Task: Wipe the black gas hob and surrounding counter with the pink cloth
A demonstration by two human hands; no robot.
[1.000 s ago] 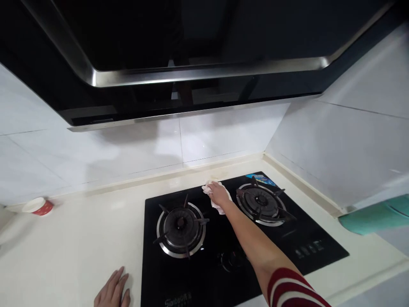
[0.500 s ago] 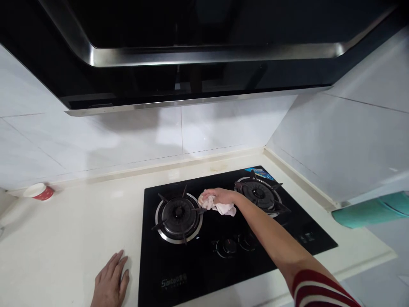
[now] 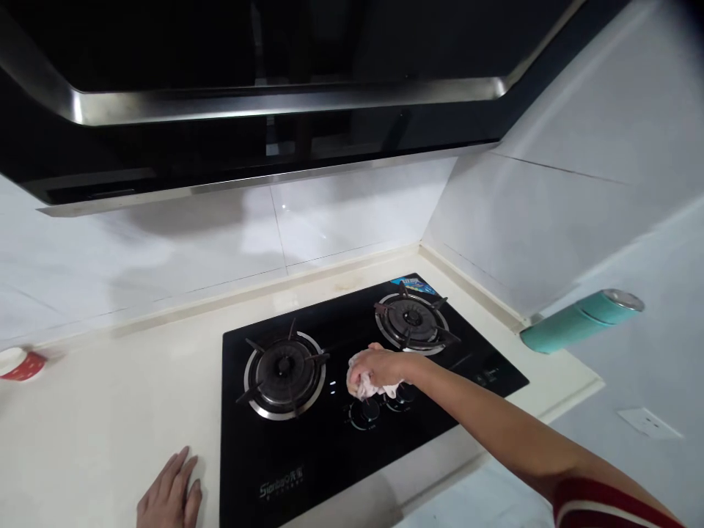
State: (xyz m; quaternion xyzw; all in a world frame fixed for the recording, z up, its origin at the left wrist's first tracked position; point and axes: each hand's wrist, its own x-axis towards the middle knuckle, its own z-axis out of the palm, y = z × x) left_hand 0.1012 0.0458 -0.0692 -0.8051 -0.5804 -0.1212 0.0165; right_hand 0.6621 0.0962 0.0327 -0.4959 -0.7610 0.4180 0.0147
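Right hand gripped cloth on hob, just above knobs; left hand lay flat, fingers spread, on desk

Cloth: small, whitish-pink, crumpled into a wad, gripped in the right hand, only its lower part showing under the fingers. It's pressed onto the hob glass mid-panel, between the two burners and right above the two knobs, toward the bench's front edge. Hob: black glass, glossy, set flush in the cream bench near its right back corner; two round burners with dark grates, white logo at its front-left corner.
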